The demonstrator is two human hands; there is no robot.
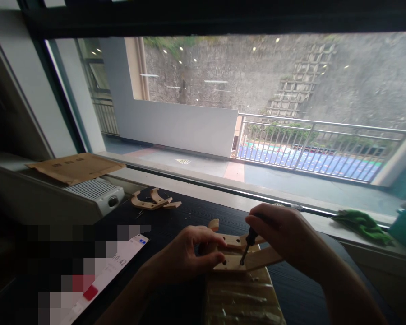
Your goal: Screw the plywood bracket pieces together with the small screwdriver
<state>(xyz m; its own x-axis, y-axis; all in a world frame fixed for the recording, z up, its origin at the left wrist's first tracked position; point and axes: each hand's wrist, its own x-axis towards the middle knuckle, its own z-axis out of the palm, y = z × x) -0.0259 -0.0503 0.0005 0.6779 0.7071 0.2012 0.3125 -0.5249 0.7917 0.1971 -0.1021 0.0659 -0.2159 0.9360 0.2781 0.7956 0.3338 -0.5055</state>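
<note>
My right hand (274,225) is wrapped round the dark handle of a screwdriver (251,237). The screwdriver's tip meets a hole in the near bar of a pale wooden frame (235,262). With thumb and fingers, my left hand (192,250) grips the frame's left end. The frame rests on a block wrapped in shiny clear tape (242,298). More dark holes show along both bars. Whether a screw sits under the tip is too small to tell.
Curved wooden pieces (152,203) and small metal bits lie farther back on the dark table (186,216). A lit phone (111,275) is at the left. A brown envelope (76,167) lies on a white appliance (98,198). A green cloth (362,225) is on the windowsill at the right.
</note>
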